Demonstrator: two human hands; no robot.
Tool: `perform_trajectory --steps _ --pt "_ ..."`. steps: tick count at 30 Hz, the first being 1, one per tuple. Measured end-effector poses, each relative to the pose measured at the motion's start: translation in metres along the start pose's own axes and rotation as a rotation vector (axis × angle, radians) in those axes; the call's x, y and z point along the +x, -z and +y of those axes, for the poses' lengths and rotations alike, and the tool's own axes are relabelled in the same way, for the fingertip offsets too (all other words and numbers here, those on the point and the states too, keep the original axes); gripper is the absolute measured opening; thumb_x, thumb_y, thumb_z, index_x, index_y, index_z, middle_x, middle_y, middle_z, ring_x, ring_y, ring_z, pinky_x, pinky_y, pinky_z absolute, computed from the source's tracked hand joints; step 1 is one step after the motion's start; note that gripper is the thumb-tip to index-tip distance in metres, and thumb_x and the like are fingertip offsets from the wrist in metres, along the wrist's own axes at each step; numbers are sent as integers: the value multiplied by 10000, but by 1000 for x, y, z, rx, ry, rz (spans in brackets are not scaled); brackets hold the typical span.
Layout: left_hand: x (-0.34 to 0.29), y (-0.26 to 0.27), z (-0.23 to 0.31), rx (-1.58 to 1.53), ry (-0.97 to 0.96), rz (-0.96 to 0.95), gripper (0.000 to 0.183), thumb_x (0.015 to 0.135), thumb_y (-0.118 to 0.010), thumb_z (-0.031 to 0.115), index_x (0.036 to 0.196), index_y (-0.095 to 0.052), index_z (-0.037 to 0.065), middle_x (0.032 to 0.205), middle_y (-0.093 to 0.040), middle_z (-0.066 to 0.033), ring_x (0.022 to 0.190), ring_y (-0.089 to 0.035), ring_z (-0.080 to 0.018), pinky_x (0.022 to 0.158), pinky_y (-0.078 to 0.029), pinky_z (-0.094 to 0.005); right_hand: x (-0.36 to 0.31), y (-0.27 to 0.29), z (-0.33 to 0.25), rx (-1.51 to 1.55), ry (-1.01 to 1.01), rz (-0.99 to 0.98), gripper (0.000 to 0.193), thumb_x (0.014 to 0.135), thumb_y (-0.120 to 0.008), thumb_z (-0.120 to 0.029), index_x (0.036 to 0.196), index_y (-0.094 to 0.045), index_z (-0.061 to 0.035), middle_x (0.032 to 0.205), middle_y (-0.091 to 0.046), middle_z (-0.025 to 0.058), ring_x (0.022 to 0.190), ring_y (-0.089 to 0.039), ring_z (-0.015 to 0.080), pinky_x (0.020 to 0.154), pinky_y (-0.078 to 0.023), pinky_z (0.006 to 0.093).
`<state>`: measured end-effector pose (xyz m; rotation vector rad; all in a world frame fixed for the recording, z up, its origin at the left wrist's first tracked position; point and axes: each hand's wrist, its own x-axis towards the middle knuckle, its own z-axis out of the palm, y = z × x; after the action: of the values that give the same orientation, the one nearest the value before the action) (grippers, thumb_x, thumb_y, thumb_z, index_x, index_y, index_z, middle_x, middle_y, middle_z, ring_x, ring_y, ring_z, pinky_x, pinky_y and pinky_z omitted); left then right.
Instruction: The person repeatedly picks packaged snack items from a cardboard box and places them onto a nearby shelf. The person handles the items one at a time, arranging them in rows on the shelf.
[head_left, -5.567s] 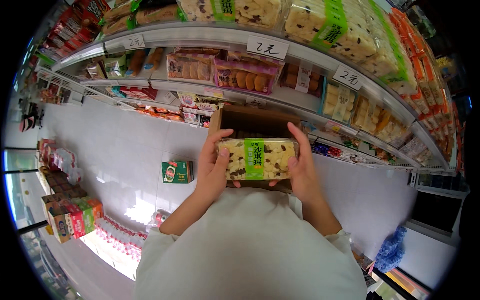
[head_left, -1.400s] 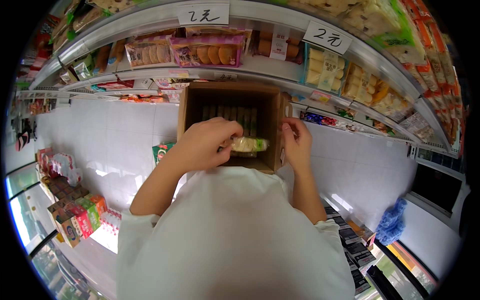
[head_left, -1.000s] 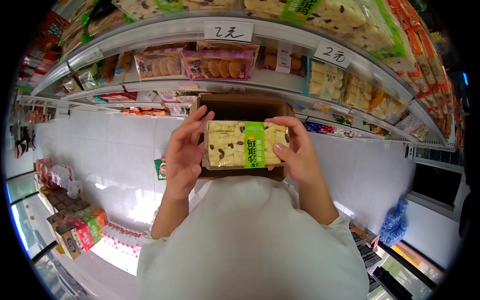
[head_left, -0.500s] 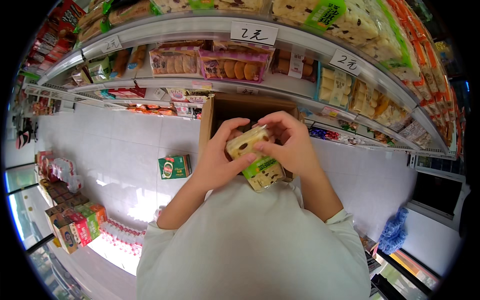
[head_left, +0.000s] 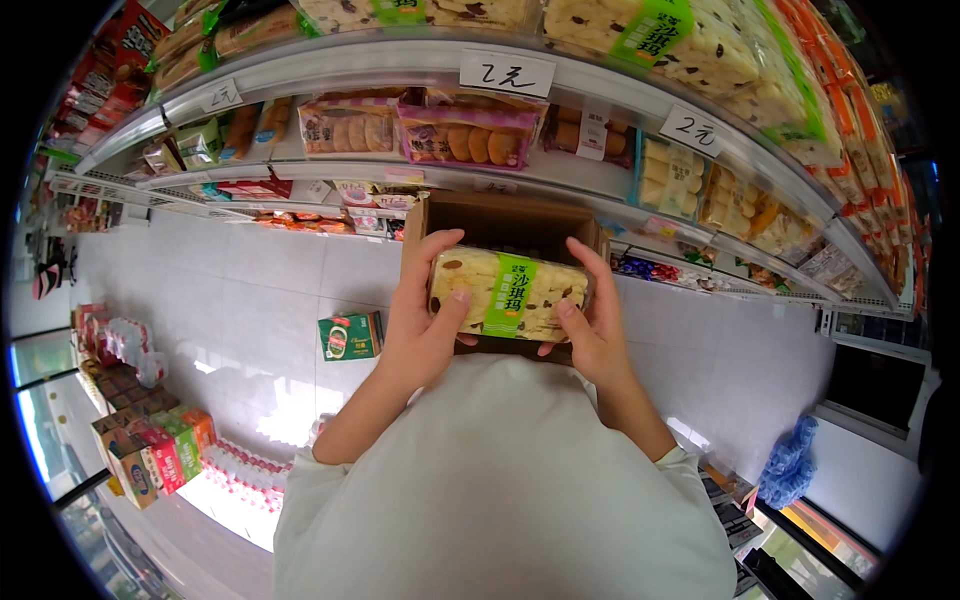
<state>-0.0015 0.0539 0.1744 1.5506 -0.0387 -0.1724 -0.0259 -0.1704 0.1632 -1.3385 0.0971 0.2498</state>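
At the frame's centre, the left hand (head_left: pixel 422 325) and right hand (head_left: pixel 602 338) have their fingers wrapped round the 2 ends of a dark-speckled cake pack (head_left: pixel 510 293), apparently to steady it, green label (head_left: pixel 511 302) facing up, over an open carton (head_left: pixel 510 212).

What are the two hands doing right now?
Left hand: holding the left end of the snack pack.
Right hand: holding the right end of the same snack pack.

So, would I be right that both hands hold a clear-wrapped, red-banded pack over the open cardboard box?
Not quite: the band is green, as the head view shows; the left hand and right hand do hold the clear-wrapped pack over the open cardboard box.
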Motion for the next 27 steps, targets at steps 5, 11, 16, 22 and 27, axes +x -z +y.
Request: perform_trajectory --steps 5,11,16,22,27 --pt "-2 -4 -14 233 -236 58 304 1076 -479 214 1279 -528 -7 1174 -624 -141 1031 -600 -197 928 -476 -331 13 10 24 -541 525 118 368 1082 -530 -243 1408 -508 -76 1219 -619 98 1052 -639 133 680 -615 303" --pt "10 -10 -21 167 -548 80 259 1095 -468 191 1198 -596 -9 1104 -645 -145 967 -617 -197 871 -499 -328 12 -2 -6 116 190 100 317 1110 -492 -261 1234 -615 3 1135 -673 100 821 -652 204 705 -512 277" --pt "2 -14 7 -142 85 141 271 1116 -419 184 1191 -598 -4 1119 -636 -101 994 -597 -162 896 -478 -305 11 -2 3 -421 561 167 315 1090 -526 -253 1200 -635 21 1109 -669 139 889 -642 179 768 -519 292" --pt "14 -9 -13 39 -242 138 299 1120 -440 249 1171 -604 4 1080 -627 -55 992 -586 -116 891 -473 -278 19 3 -23 -420 485 97 432 1001 -663 -337 1292 -622 -20 1250 -620 174 1170 -613 275 967 -515 448" --pt "28 -9 29 -11 -387 41 285 1100 -454 172 1302 -569 8 1227 -578 -94 1052 -572 -143 947 -461 -283 23 0 -118 -1478 1052 -224 672 708 -843 -344 1334 -645 -201 1376 -576 167 1208 -597 338 972 -511 479"
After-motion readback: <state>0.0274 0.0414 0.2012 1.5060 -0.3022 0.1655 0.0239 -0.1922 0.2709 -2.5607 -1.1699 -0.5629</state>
